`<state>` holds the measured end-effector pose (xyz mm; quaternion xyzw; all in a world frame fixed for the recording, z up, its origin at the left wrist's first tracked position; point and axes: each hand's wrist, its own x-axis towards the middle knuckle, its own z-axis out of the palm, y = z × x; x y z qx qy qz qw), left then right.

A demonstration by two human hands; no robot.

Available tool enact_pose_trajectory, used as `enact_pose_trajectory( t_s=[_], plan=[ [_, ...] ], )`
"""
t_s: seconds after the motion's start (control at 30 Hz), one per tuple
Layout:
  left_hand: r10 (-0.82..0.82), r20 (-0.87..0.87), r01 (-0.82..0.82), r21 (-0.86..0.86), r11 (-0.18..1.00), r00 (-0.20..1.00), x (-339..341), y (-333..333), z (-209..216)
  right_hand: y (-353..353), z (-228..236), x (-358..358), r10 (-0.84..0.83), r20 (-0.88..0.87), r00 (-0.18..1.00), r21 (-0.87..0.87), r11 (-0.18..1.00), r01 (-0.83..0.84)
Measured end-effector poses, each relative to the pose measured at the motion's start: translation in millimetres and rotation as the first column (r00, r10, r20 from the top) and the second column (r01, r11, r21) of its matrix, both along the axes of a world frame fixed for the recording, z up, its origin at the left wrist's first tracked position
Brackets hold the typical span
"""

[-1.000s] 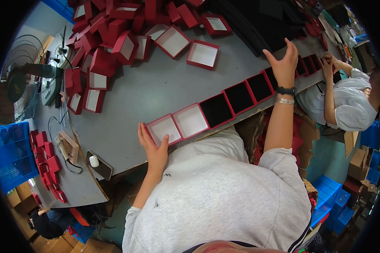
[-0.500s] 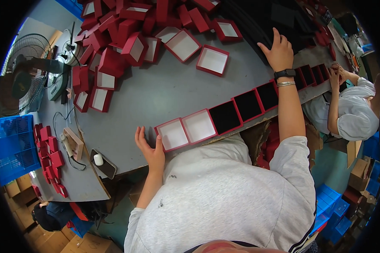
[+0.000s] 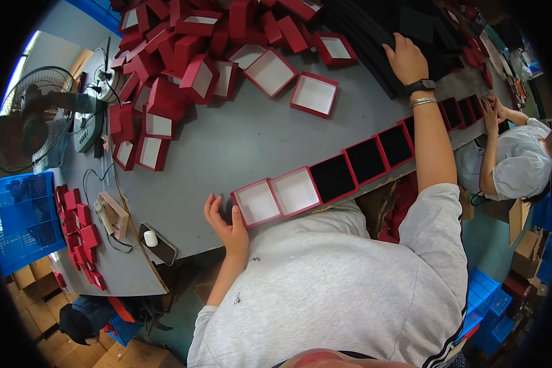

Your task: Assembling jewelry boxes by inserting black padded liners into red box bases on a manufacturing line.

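Observation:
A row of shallow red boxes runs along the near table edge. The two leftmost, a first box [image 3: 257,203] and a second box [image 3: 295,191], show bare white insides; farther right, boxes such as this one [image 3: 333,178] have black pads in them. My left hand [image 3: 229,229] is open, thumb and fingers apart, with the thumb by the left side of the first box. My right hand [image 3: 408,59] reaches over the row to the dark pile of black pads [image 3: 374,46] at the back right. Its fingers are bent down there; their tips, and anything between them, are hidden.
A heap of red boxes [image 3: 187,49] fills the back left; one white-lined box [image 3: 314,94] lies apart. A fan [image 3: 37,119], a blue crate [image 3: 24,221] and a phone [image 3: 157,244] are at left. Another person [image 3: 515,147] works at the right end.
My right hand has moved slightly farther back and its spread fingers have bent down over the black pads. My left hand stays by the first box. The whole view has shifted slightly.

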<state>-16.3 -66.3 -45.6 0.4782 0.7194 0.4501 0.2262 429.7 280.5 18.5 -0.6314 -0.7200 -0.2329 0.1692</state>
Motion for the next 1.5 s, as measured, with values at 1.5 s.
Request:
enact_pose_trajectory(
  t_s=[1.5],
  plan=[
    [0.002, 0.709, 0.047, -0.050, 0.998, 0.705, -113.9, 49.6, 77.2, -144.1, -36.5, -200.2, 0.489, -0.422, 0.763, -0.340, 0.695, -0.634]
  ],
)
